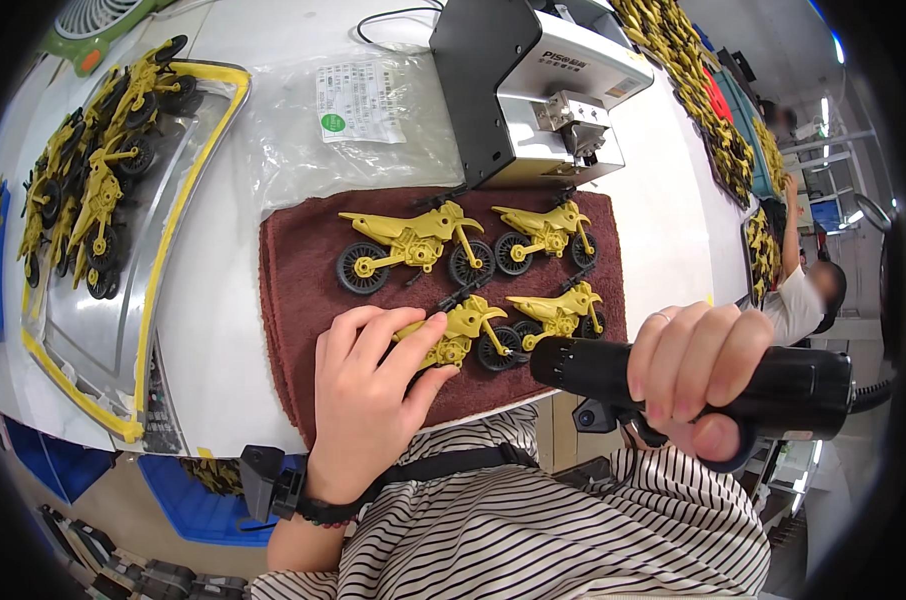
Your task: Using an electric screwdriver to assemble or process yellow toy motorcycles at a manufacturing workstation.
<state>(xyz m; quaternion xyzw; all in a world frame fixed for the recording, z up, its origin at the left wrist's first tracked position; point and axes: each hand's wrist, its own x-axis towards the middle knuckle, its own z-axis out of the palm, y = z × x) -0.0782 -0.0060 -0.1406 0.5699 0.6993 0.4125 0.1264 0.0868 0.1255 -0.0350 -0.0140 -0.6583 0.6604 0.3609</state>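
Nearest, our right hand [688, 375] has a closed grip around a black power tool [673, 378]. Our left hand [368, 395] lies flat, fingers open, on a yellow toy motorbike [463, 335] on the dark red towel [298, 290]; three more motorbikes [418, 245] lie beyond.

Yellow toy motorbike [463, 335] on side on maroon towel; black power screwdriver [693, 375] horizontal.

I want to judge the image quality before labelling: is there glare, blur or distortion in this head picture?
Head view: strong fisheye bending, dark corners; glare on the metal tray and the clear plastic bag; the toy motorcycles on the maroon towel look sharp; the left hand and right hand are fairly sharp.
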